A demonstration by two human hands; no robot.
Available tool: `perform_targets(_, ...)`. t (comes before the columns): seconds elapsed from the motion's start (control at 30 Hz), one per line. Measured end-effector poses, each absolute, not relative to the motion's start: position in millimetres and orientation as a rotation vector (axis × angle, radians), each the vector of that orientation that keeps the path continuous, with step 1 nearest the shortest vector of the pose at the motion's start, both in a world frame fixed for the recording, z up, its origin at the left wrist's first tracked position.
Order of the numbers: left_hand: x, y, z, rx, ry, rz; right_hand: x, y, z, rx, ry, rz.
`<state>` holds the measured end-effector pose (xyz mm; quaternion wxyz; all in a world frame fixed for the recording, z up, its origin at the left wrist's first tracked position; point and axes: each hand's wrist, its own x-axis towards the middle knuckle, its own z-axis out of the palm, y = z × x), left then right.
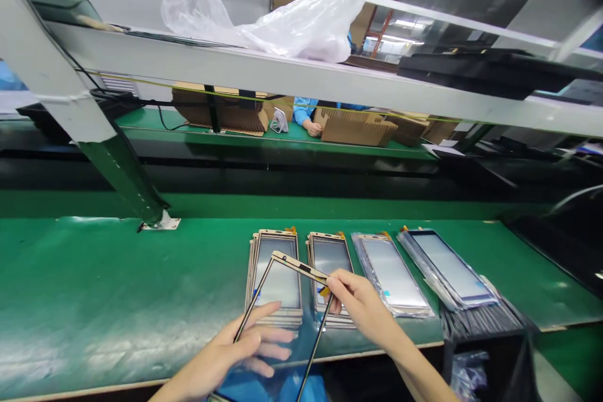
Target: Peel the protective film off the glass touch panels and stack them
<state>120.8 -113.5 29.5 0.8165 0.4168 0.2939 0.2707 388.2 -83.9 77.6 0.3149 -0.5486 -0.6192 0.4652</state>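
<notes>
I hold a clear phone glass panel [287, 292] with a gold top edge, tilted up above the green bench [117, 289]. My left hand [235, 348] supports it from below with fingers spread flat under the glass. My right hand [360, 301] pinches its top right corner by the small orange tab. Just behind lie two stacks of gold-framed panels [277, 251], [330, 254] on the bench.
Right of these are a stack of bagged panels [393, 273] and a dark-framed stack [447, 270]. A white shelf beam [301, 78] with plastic bags [301, 22] runs overhead. Across the line, another person's hand [311, 129] rests by cardboard boxes [358, 129]. A slanted post [113, 163] stands left.
</notes>
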Motion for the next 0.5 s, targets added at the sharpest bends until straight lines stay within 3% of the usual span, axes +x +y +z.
perform_targets(0.17,113,-115,39,1.012,0.701,0.511,395,-83,73,-1.441,-1.966,1.056)
perform_targets(0.3,111,-114,55,1.127,0.769,0.363,383,-76,100,-1.307,-2.172,0.723)
perform_targets(0.5,115,-114,73,1.239,0.828,0.295,364,-71,128,-1.023,-2.461,0.588)
